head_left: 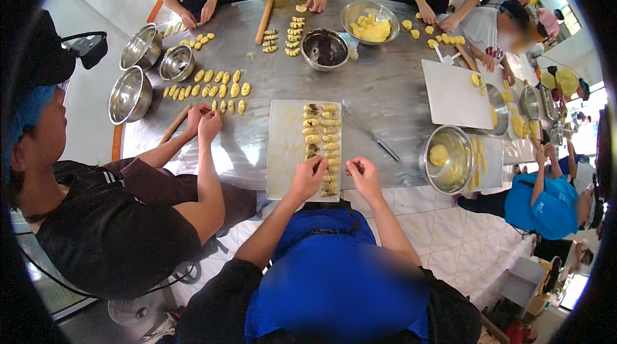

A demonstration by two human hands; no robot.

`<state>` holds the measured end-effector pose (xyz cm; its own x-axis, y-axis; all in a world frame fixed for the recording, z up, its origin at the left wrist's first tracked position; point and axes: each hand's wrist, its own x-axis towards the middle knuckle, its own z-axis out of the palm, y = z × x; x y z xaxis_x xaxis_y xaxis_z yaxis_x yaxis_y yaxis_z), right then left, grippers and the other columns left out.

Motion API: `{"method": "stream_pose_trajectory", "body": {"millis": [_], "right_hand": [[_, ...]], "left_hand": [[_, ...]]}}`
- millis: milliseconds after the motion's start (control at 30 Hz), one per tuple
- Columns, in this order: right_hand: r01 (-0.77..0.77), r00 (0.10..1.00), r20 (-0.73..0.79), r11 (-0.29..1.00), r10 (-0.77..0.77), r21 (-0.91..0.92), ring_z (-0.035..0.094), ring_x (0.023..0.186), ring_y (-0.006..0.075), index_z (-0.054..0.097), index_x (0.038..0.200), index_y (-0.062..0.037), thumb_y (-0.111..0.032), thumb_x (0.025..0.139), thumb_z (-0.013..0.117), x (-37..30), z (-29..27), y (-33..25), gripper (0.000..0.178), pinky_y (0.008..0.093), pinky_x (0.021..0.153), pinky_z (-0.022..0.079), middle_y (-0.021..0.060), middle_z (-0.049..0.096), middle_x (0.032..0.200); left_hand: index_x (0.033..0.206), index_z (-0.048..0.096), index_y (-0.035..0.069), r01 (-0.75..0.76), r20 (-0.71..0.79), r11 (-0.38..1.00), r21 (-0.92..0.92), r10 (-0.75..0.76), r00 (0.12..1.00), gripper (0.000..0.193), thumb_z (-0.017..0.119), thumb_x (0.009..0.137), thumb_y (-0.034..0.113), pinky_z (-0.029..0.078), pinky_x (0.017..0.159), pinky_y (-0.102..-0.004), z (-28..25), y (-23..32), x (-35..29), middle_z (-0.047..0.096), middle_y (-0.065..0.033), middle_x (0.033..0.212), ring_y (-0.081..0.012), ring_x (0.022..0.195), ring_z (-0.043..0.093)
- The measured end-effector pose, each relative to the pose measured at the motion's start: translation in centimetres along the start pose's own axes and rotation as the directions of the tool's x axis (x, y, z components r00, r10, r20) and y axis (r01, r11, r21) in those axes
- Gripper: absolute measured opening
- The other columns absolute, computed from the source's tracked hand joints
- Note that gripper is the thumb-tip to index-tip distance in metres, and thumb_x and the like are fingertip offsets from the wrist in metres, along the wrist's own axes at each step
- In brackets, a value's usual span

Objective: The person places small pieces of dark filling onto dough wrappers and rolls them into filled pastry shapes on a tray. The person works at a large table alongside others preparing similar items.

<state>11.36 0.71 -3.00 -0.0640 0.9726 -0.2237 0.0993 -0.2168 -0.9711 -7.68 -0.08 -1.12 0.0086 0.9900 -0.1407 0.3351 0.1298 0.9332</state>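
A white cutting board (283,144) lies in front of me at the table's near edge. Two columns of small yellow dough pieces (330,130) with dark stripes run down it; a few in the left column show dark smears. Over the lower left column is my left hand (309,178), its fingers closed in a pinch close to the dough. My right hand (364,175) hovers just off the board's right edge, fingers curled and thumb drawn in. Whatever either hand holds, if anything, is hidden. Beside the board, a knife (384,146) rests on the steel.
A bowl of dark filling (325,49) and a bowl of yellow dough (369,23) stand ahead on the steel table (250,132). At right are a steel bowl (445,159) and another white board (455,93). A co-worker (116,215) on my left shapes dough; others work across the table.
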Motion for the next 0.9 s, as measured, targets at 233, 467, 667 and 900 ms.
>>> {"method": "stream_pose_trajectory", "body": {"millis": [233,467,667,900], "right_hand": [[0.020,1.000,0.010,1.000,-0.020,0.005,0.060,0.067,0.0087,0.063,0.087,0.0014,-0.017,0.092,0.063,1.8,-2.6,0.5,0.019,0.0238,0.062,0.047,0.0035,0.064,0.072],[0.024,1.000,0.017,0.999,-0.024,0.033,0.060,0.066,0.0089,0.063,0.085,0.0016,-0.017,0.092,0.063,3.2,-5.6,1.2,0.020,0.0242,0.061,0.047,0.0037,0.064,0.071],[0.017,0.999,0.045,0.999,-0.019,0.033,0.060,0.066,0.0086,0.063,0.085,0.0021,-0.016,0.092,0.063,3.0,-6.9,1.6,0.019,0.0239,0.061,0.048,0.0038,0.064,0.071],[0.035,0.997,0.070,0.998,-0.039,0.058,0.061,0.067,0.0092,0.062,0.085,0.0022,-0.014,0.091,0.063,3.1,-6.7,1.5,0.017,0.0241,0.061,0.048,0.0043,0.064,0.073]], "left_hand": [[0.088,0.064,-0.002,0.040,0.039,0.996,0.081,-0.043,0.998,0.025,0.055,0.094,0.021,0.041,0.055,-0.0345,2.3,2.3,0.9,0.060,-0.0134,0.066,-0.0190,0.057,0.054],[0.085,0.062,-0.003,-0.003,0.000,0.997,0.080,0.003,1.000,0.027,0.055,0.094,0.021,0.041,0.054,-0.0346,4.9,2.6,2.9,0.058,-0.0132,0.064,-0.0192,0.055,0.051],[0.084,0.063,-0.003,-0.023,-0.044,0.997,0.070,0.027,0.999,0.028,0.055,0.094,0.022,0.041,0.054,-0.0344,6.1,2.5,2.4,0.056,-0.0134,0.062,-0.0194,0.054,0.051],[0.084,0.064,-0.001,0.068,-0.041,0.993,0.099,-0.064,0.997,0.026,0.055,0.094,0.021,0.041,0.053,-0.0344,6.3,2.0,1.8,0.057,-0.0140,0.061,-0.0188,0.053,0.053]]}}
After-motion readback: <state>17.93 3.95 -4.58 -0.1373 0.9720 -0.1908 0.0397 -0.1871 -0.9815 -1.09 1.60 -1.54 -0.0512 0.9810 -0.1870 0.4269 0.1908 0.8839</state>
